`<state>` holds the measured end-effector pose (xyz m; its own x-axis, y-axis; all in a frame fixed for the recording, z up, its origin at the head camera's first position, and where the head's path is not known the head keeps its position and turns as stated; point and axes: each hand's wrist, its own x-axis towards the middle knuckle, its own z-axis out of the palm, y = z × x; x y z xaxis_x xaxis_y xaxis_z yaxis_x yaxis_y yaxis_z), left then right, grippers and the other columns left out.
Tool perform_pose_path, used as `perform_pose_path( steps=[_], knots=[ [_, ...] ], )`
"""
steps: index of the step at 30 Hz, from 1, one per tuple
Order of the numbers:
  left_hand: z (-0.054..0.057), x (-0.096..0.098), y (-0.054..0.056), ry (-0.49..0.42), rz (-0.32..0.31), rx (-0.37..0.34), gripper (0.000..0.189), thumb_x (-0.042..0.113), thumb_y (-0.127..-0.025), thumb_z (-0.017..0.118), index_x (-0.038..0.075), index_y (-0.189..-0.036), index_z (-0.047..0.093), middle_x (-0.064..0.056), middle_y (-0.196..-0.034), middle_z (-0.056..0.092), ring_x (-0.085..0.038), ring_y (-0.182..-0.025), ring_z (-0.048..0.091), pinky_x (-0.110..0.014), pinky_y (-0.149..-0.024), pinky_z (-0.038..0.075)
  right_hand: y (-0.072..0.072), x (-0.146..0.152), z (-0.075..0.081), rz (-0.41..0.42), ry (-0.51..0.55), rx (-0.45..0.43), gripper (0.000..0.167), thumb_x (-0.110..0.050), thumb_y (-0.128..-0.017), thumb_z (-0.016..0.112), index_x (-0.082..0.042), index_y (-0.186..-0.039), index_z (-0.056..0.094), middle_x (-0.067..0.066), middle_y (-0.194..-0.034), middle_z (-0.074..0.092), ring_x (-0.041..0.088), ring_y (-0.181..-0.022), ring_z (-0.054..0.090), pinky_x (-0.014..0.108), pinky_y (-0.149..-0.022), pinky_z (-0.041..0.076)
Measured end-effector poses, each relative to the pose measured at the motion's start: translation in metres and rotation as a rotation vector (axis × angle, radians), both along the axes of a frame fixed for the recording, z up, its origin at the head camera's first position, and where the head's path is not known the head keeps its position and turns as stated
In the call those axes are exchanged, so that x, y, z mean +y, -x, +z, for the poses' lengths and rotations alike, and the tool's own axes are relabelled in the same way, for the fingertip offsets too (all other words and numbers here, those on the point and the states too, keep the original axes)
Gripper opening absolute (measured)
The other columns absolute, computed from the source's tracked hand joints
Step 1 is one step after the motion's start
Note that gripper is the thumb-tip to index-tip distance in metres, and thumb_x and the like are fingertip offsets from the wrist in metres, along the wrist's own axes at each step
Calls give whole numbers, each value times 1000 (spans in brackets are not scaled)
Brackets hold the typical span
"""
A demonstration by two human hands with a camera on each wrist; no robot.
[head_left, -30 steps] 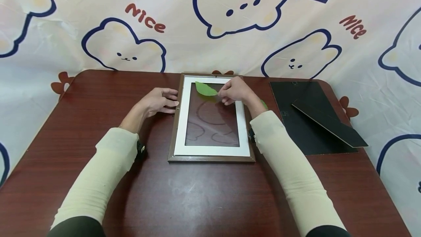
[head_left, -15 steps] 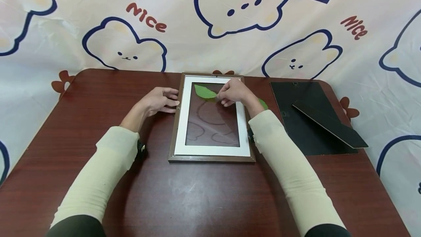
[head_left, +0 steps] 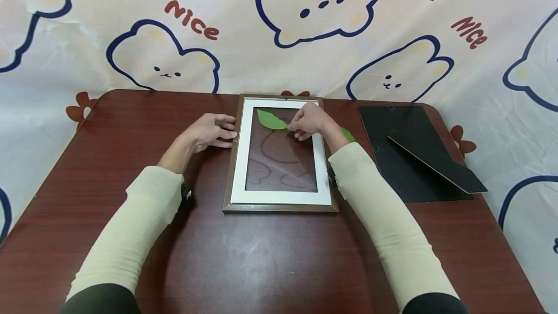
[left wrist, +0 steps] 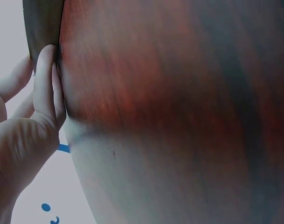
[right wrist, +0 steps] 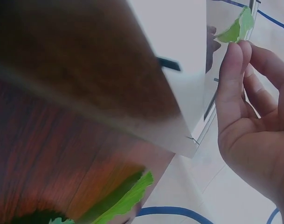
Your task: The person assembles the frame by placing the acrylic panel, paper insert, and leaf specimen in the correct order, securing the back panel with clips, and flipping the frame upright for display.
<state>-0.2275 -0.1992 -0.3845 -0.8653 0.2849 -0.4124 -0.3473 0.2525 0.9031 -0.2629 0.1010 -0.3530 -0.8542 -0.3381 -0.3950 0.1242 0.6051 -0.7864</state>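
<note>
A picture frame (head_left: 280,209) with a brown border and a white mat lies on the table, its dark pane reflecting the backdrop. Over the upper part of the pane, my right hand (head_left: 311,122) pinches a green leaf (head_left: 271,119) by its right end between thumb and finger; the right wrist view shows the same leaf (right wrist: 238,27) at the fingertips. My left hand (head_left: 209,132) rests at the frame's left edge, fingers extended against the side, as the left wrist view shows with the frame's edge (left wrist: 43,25).
A second leaf (head_left: 348,134) lies right of the frame, partly hidden by my right forearm. Farther right is a black backing board (head_left: 401,159) with its stand flap (head_left: 438,161) raised. A patterned cloth (head_left: 244,69) hangs behind the brown table (head_left: 261,265).
The leaf has tipped down slightly toward the pane in my right hand. My left hand keeps its place at the frame's edge. The head view has shifted slightly.
</note>
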Motion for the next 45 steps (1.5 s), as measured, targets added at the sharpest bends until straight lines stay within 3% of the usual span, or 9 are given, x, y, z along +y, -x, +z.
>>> perform_pose_path(
  steps=[29,35,45],
  knots=[
    [-3,-2,0,-12,-13,7,62,-3,-99,60,-4,-155,32,-27,-144,41,-24,-105,62,-37,-89,59,3,2,-1,59,-99,36,17,-8,-97,69,6,-104,76,17,-100,73,19,-74,70,33,-71,63],
    [-3,-2,1,-10,-13,3,62,-4,-99,60,-4,-155,32,-27,-144,41,-26,-109,60,-38,-91,58,5,5,0,49,-79,29,18,-7,-98,67,6,-107,75,18,-110,73,20,-76,69,34,-73,63],
    [-3,-1,1,-12,-11,-5,63,-4,-99,60,-4,-155,31,-27,-145,41,-25,-108,61,-38,-92,58,5,9,3,28,-43,45,18,-7,-97,69,7,-106,75,19,-109,73,20,-74,70,33,-71,63]
  ],
)
